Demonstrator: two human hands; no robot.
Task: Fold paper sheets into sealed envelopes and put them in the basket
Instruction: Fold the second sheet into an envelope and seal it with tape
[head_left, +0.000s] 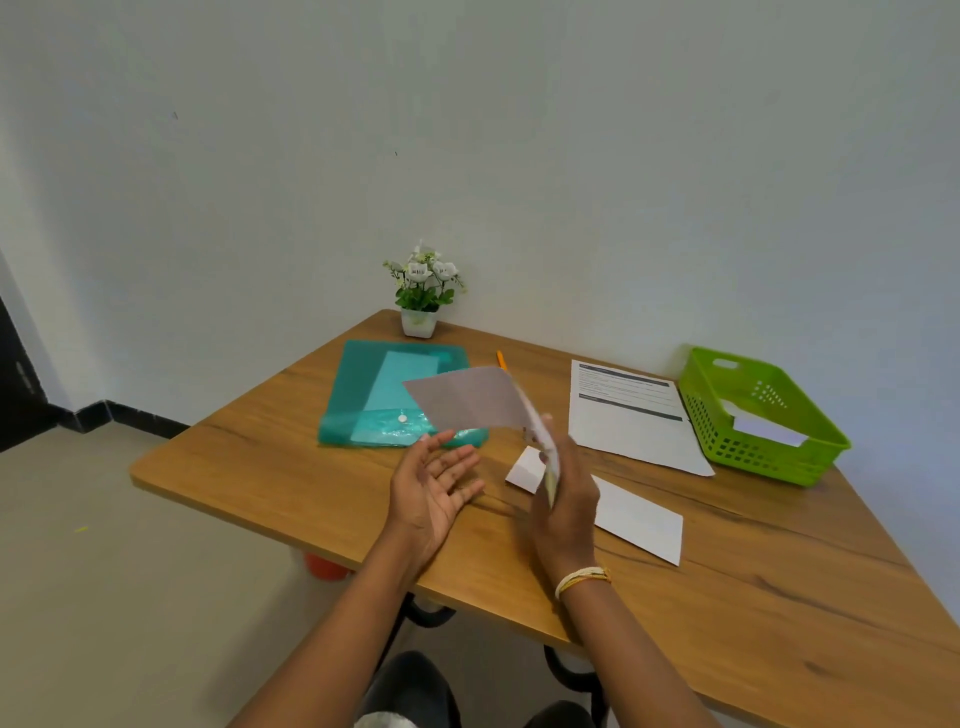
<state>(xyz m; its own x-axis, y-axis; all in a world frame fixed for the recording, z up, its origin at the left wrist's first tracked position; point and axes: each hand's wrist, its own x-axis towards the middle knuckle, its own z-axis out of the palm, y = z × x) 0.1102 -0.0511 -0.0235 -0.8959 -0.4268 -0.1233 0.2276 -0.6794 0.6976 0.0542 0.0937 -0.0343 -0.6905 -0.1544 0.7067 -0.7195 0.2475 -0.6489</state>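
- Fingers (551, 457) of the right hand (563, 499) curl round the near edge of a partly folded paper sheet (470, 397), gripping it above the wooden table (260, 457); the sheet fans up and to the left, one flap lifted.
- Left hand (436, 483) is held palm up with fingers relaxed and spread, holding nothing, its fingertips just under the sheet's lower edge (whether they touch it cannot be told).
- On the table below the right hand lies a white envelope (639, 514), partly hidden by the wrist.
- A printed sheet (628, 415) lies flat farther right, beside the green basket (727, 447).
- Inside the basket rests one white folded envelope (769, 428).
- A teal plastic folder (363, 395) lies to the left, near a small potted plant (422, 296) by the wall.
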